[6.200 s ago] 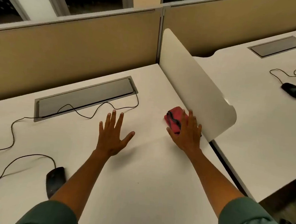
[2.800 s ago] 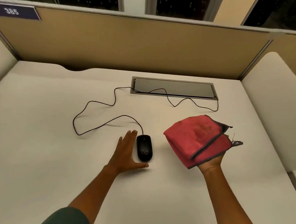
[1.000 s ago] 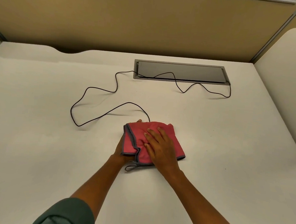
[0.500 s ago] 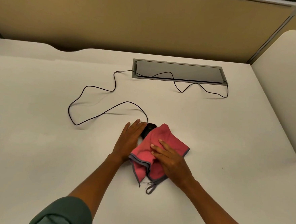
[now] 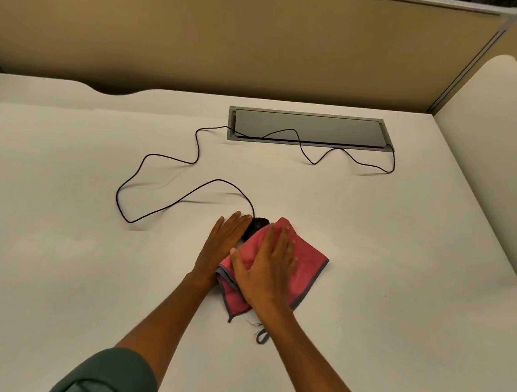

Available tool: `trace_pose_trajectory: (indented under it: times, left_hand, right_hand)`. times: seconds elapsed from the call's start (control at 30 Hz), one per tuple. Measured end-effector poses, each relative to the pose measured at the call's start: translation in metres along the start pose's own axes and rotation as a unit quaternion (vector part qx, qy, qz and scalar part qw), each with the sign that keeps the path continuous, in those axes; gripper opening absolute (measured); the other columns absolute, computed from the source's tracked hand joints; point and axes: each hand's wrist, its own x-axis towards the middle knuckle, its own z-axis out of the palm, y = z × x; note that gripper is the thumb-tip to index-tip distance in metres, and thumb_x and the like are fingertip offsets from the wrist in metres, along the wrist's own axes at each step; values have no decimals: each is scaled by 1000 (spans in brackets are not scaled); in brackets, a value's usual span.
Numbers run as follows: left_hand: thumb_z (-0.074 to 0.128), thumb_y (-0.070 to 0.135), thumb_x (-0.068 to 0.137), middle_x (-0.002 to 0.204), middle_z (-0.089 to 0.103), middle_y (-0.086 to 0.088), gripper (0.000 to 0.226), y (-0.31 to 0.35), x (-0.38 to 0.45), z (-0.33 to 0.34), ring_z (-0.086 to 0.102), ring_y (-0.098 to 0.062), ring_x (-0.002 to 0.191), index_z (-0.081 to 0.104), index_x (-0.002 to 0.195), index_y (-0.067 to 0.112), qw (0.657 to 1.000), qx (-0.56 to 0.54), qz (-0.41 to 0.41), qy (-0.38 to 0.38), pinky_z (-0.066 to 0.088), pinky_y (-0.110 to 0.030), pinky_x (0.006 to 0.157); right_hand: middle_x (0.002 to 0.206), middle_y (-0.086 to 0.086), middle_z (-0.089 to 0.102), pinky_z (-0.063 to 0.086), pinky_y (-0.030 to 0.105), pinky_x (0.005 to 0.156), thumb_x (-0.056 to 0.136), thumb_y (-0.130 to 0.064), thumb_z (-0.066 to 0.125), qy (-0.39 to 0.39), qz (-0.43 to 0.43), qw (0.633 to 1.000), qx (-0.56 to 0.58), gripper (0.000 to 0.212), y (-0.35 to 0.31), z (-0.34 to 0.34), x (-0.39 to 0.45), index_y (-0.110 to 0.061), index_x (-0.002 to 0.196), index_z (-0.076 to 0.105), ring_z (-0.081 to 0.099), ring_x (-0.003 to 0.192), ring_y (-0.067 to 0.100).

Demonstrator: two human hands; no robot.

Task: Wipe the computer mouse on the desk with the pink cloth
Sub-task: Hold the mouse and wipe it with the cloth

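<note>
The black computer mouse (image 5: 257,224) lies mid-desk, and only its front tip shows. The pink cloth (image 5: 306,262) with grey edging is draped over the rest of it. My right hand (image 5: 268,273) lies flat on the cloth with fingers stretched forward, pressing it down on the mouse. My left hand (image 5: 221,248) rests along the mouse's left side, fingers together and touching it. Its thumb is hidden under the cloth. The mouse cable (image 5: 159,199) loops away to the left and back.
A grey cable hatch (image 5: 308,129) is set into the white desk (image 5: 63,258) at the back, with the cable running across it. A tan partition (image 5: 231,41) closes off the rear. A white side divider (image 5: 500,136) stands at the right.
My right hand has slid the cloth forward over the mouse, so less of the mouse shows. My left hand has stayed beside the mouse.
</note>
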Motion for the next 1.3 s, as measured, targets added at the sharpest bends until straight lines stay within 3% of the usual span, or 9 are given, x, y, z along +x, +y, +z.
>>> trace_pose_trajectory:
  times: [0.17, 0.33, 0.43, 0.57, 0.77, 0.93, 1.07, 1.2, 1.3]
  left_hand:
    - [27, 68, 89, 155, 33, -4, 85, 4, 2, -1, 24, -20, 147, 32, 148, 7, 999, -21, -11, 24, 0, -31, 121]
    - [48, 59, 84, 156, 31, -1, 84, 2, -3, 2, 19, -14, 148, 29, 150, 10, 997, -40, -2, 59, 7, -39, 122]
    - [64, 67, 70, 156, 31, 1, 103, 6, -4, -1, 19, -13, 148, 31, 150, 11, 997, -44, 4, 63, 11, -42, 122]
    - [62, 81, 60, 155, 34, 1, 116, 7, -4, -4, 22, -13, 147, 35, 148, 11, 997, -34, -4, 73, 13, -44, 122]
    - [59, 85, 59, 154, 37, 2, 118, 9, -6, -3, 25, -13, 147, 37, 147, 10, 995, -36, -4, 88, 15, -44, 122]
    - [61, 82, 61, 156, 33, 4, 116, 13, -3, -5, 20, -10, 148, 34, 149, 13, 997, -30, -8, 73, 12, -41, 123]
    - [62, 79, 63, 157, 30, 5, 114, 8, -3, -7, 16, -8, 149, 30, 150, 14, 998, -27, -21, 58, 12, -42, 122]
    - [60, 82, 63, 158, 29, 5, 113, 10, -5, -7, 16, -9, 149, 29, 151, 18, 998, -33, -16, 52, 12, -42, 122]
    - [53, 87, 63, 158, 30, 4, 114, 12, -5, -10, 16, -10, 149, 31, 150, 18, 997, -49, -11, 54, 13, -44, 122]
  right_hand:
    - [162, 11, 4, 11, 43, 120, 97, -49, 41, 8, -23, 1000, 16, 79, 6, 13, 3, -12, 154, 1, 7, 149, 30]
    - [151, 22, 35, 38, 53, 108, 81, -28, 74, 19, -179, 980, -80, 79, 26, 17, 4, 1, 144, 36, 36, 137, 41]
    - [147, 22, 42, 34, 47, 111, 77, -18, 79, 22, -279, 957, -68, 74, 49, 7, 7, 3, 139, 44, 37, 136, 41]
    - [149, 17, 38, 15, 32, 119, 78, 1, 73, 24, -384, 922, -41, 72, 81, -12, 13, -1, 140, 36, 27, 140, 32]
    - [143, 23, 43, 8, 24, 120, 73, 7, 77, -12, -422, 906, -44, 76, 98, -29, 17, 3, 138, 36, 32, 137, 28]
    - [141, 24, 47, 27, 37, 115, 76, -3, 79, 25, -444, 893, -61, 62, 92, -23, 22, 6, 131, 53, 44, 133, 36]
    - [134, 26, 54, 46, 46, 99, 63, 2, 86, 8, -443, 894, -61, 69, 74, -24, 36, 8, 126, 57, 53, 123, 41]
    - [133, 28, 55, 51, 54, 90, 52, 6, 90, -44, -408, 909, -65, 81, 58, -30, 48, 7, 126, 57, 54, 120, 46]
    - [141, 25, 48, 47, 55, 98, 62, 5, 84, -82, -376, 920, -73, 78, 44, -32, 50, 4, 133, 52, 44, 131, 45]
